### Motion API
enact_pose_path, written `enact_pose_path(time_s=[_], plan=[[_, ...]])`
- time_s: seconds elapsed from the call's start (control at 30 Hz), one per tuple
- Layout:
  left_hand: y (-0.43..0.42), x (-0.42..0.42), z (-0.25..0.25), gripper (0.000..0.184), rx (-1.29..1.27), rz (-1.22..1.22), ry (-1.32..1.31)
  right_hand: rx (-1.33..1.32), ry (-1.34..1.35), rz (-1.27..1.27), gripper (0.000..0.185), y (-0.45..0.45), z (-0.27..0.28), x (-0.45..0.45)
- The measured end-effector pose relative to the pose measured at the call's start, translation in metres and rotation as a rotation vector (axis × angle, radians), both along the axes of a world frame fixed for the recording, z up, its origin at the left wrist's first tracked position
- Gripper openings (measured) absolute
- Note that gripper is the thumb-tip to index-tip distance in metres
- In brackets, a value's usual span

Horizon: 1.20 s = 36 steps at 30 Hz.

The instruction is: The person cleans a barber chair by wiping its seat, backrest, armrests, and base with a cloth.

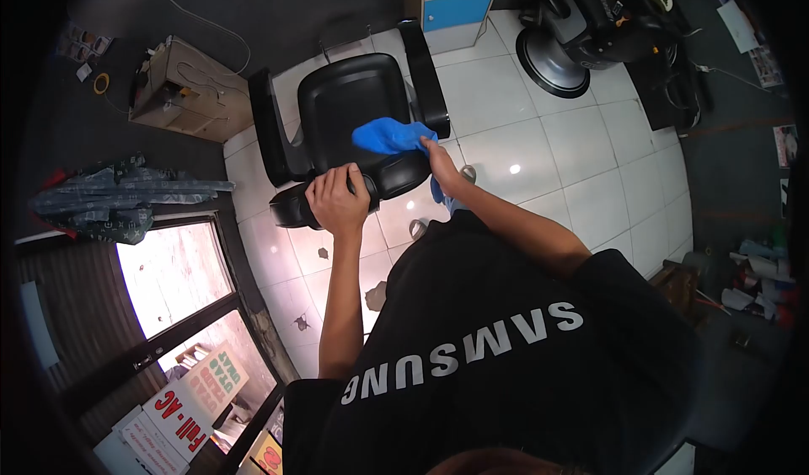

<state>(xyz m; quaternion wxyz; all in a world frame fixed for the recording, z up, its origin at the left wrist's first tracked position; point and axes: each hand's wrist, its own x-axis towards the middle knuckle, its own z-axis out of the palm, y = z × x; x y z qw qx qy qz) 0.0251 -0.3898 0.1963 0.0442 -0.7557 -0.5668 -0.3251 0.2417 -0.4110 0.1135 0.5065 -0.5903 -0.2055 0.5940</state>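
A black barber chair stands in front of me, its padded backrest nearest my body. My left hand lies over the top of the backrest with its fingers curled round the edge. In my right hand is a blue cloth, pinched at one end. The cloth spreads out over the seat side of the backrest, and another part of it hangs below the hand. Whether the cloth touches the chair, I cannot tell.
A wooden cabinet stands left of the chair, and a blue-fronted cabinet beyond it. Another chair with a round metal base is at the far right. Patterned cloth hangs by the glass door. White tiles cover the floor.
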Motion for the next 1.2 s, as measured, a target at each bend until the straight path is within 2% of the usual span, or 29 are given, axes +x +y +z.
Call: enact_pose_path(time_s=[0.13, 0.23, 0.27, 0.37, 0.4, 0.5, 0.53, 0.67, 0.8, 0.93, 1.03, 1.1, 1.2], plan=[[0.000, -0.001, 0.001, 0.021, 0.003, -0.001, -0.024, 0.292, -0.661, 0.097, 0.062, -0.020, 0.021, -0.030], [0.000, 0.001, 0.005, 0.023, -0.017, 0.010, -0.042, 0.684, -1.230, 0.433, 0.058, -0.038, 0.058, -0.044], [0.000, 0.001, 0.006, 0.025, -0.026, 0.011, -0.049, 0.852, -1.081, 0.402, 0.053, -0.030, 0.063, -0.046], [0.000, 0.000, 0.004, 0.027, -0.007, -0.010, -0.039, 0.656, -1.109, 0.503, 0.046, -0.005, 0.054, -0.027], [-0.001, 0.001, 0.006, 0.027, -0.008, -0.008, -0.023, 0.537, -1.077, 0.529, 0.049, 0.004, 0.048, -0.022], [-0.001, 0.002, 0.004, 0.026, -0.024, 0.004, -0.062, 0.538, -1.064, 0.464, 0.050, 0.011, 0.033, -0.019], [-0.002, 0.004, 0.004, 0.025, -0.020, 0.009, -0.059, 0.371, -1.047, 0.492, 0.054, 0.017, 0.027, -0.015], [-0.006, 0.005, 0.007, 0.026, -0.021, 0.011, -0.044, 0.159, -0.495, 0.394, 0.059, 0.037, -0.037, 0.023], [-0.005, 0.008, 0.008, 0.026, -0.018, 0.019, -0.049, 0.058, -0.093, 0.181, 0.059, 0.031, -0.073, 0.032], [-0.005, 0.007, 0.008, 0.026, -0.020, 0.024, -0.043, -0.166, 0.198, 0.001, 0.062, 0.034, -0.143, 0.036], [-0.005, 0.005, 0.007, 0.026, -0.018, 0.026, -0.033, -0.216, -0.082, -0.177, 0.076, 0.016, -0.137, 0.014], [-0.006, 0.007, 0.006, 0.026, -0.011, 0.027, -0.032, -0.282, -0.045, -0.183, 0.075, 0.003, -0.110, 0.004], [-0.005, 0.007, 0.006, 0.025, -0.011, 0.028, -0.025, -0.300, 0.103, -0.326, 0.074, 0.000, -0.112, -0.010]])
